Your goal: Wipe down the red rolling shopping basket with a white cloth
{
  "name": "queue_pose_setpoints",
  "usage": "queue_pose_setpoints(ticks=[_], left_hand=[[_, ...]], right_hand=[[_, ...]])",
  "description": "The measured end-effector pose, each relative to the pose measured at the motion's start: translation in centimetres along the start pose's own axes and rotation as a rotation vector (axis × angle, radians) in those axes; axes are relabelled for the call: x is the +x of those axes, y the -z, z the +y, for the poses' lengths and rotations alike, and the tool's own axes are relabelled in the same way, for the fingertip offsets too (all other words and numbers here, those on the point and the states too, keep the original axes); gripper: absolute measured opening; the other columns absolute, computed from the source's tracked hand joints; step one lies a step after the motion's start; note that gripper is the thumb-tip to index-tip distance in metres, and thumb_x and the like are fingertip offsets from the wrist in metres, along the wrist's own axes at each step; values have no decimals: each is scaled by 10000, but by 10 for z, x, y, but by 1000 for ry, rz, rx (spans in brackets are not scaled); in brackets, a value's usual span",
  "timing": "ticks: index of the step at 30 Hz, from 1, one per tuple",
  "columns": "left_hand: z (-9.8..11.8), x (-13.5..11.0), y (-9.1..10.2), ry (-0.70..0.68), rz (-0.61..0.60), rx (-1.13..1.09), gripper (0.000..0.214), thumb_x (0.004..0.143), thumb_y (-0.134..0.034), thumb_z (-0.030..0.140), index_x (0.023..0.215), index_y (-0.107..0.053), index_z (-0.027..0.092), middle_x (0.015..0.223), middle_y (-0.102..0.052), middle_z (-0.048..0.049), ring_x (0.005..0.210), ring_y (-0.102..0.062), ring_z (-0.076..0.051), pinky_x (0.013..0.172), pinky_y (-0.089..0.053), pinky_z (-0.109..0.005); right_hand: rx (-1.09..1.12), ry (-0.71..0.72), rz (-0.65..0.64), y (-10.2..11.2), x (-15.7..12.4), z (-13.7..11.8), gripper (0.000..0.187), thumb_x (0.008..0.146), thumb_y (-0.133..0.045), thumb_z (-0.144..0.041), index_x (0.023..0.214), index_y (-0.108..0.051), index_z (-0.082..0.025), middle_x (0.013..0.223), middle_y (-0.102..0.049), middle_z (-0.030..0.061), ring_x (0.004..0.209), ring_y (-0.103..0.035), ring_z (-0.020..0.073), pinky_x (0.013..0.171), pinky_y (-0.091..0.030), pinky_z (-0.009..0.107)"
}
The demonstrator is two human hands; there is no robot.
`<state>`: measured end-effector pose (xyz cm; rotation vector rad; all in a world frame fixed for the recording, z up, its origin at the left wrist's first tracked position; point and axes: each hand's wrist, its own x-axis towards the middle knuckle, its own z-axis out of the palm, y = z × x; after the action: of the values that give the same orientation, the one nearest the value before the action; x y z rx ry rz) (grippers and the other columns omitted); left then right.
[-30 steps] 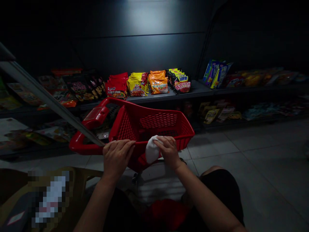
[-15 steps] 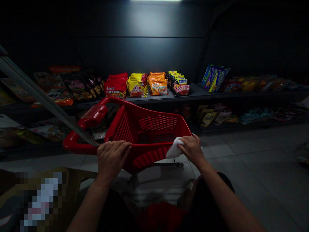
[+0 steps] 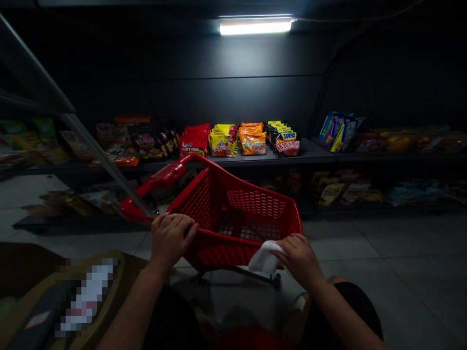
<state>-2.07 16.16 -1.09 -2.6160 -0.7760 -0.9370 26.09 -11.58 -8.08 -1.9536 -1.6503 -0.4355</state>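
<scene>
A red plastic shopping cart (image 3: pixel 226 253) with a perforated basket stands in front of me, its handle end to the left; I see no goods in its basket. My left hand (image 3: pixel 171 240) is closed over the near rim, close to the handle. At the right end of that rim, my right hand (image 3: pixel 301 257) pinches a white cloth (image 3: pixel 263 257). The cloth hangs against the outside of the near wall, and the fingertips rest at the rim corner. A grey metal pole (image 3: pixel 105 163) slants down from the upper left towards the cart handle.
Behind the cart, a dark shelf (image 3: pixel 314 153) holds red, yellow, orange and black noodle packets (image 3: pixel 251 141). More packets (image 3: pixel 330 192) lie on the lower shelf. A lit tube lamp (image 3: pixel 255 26) hangs above. At lower left is a brown stool-like object (image 3: pixel 120 287), partly pixelated.
The view has tilted upward, so the lamp shows fully and the shelves sit lower and further right. My right hand and the cloth appear lower. Both hands stay at the cart rim.
</scene>
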Motion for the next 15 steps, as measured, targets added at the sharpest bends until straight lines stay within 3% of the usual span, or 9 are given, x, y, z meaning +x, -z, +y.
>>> queue_pose_setpoints(ticks=[3, 7, 11, 15], left_hand=[[-2, -5, 3, -7, -19, -10, 159, 955, -555, 343, 897, -676, 257, 999, -749, -18, 1069, -608, -269, 1138, -243, -539], [29, -17, -1, -120, -149, -176, 194, 994, -506, 286, 912, -681, 277, 970, -747, 20, 1003, -639, -197, 1174, -196, -514], [59, -27, -7, -75, -177, -226, 262, 994, -519, 342, 793, -666, 263, 792, -704, 28, 862, -628, -183, 1100, -264, -504], [70, -30, -8, -74, -160, -228, 287, 991, -522, 351, 752, -638, 245, 777, -690, 25, 859, -615, -189, 1083, -258, -515]], right_hand=[[17, 29, 11, -7, -2, -22, 280, 1018, -499, -418, 986, -687, -214, 831, -686, 31, 822, -611, 189, 918, -374, 360], [70, 87, 36, -14, -7, -39, 279, 1035, -463, -394, 1044, -676, -213, 877, -705, 30, 827, -625, 178, 978, -372, 378], [161, 232, -3, -6, -12, -20, 315, 1035, -447, -429, 1158, -661, -231, 961, -732, 15, 953, -659, 175, 1190, -211, 460], [165, 282, -43, 6, -21, 14, 402, 1015, -423, -519, 1172, -669, -244, 1012, -743, 19, 1101, -638, 195, 1225, -148, 469]])
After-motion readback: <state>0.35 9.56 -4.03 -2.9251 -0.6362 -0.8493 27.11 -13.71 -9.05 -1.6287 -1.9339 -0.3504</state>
